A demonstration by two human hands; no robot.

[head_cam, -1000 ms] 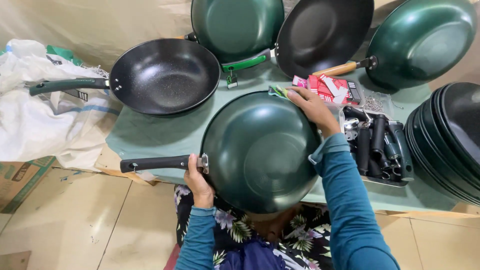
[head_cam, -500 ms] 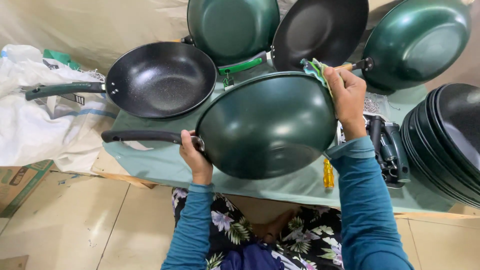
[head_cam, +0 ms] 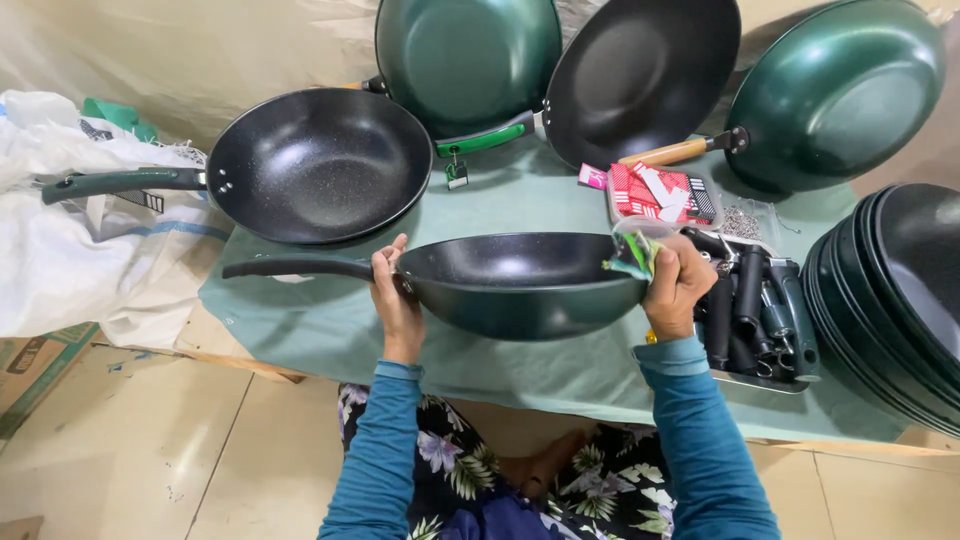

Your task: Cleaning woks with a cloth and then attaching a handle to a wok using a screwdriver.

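Since the earlier frame, wok [head_cam: 520, 285] tips from base-up to rim-up, held above table [head_cam: 330, 320]. Left hand [head_cam: 398, 300] clasps handle root; handle runs to 9 o'clock. Right hand [head_cam: 678, 285] pinches cloth [head_cam: 632, 255] against 3 o'clock rim.

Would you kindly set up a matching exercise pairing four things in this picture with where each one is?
Things:
1. Green wok
2. Crumpled cloth
3. Tray of black handles
4. Stack of dark pans

Places:
A. At the table's right edge
B. Between both hands, above the table
C. Pinched in the right hand against the wok's rim
D. On the table, just right of the right hand

Pairs: 1-B, 2-C, 3-D, 4-A. The left hand grips the wok where its handle joins.
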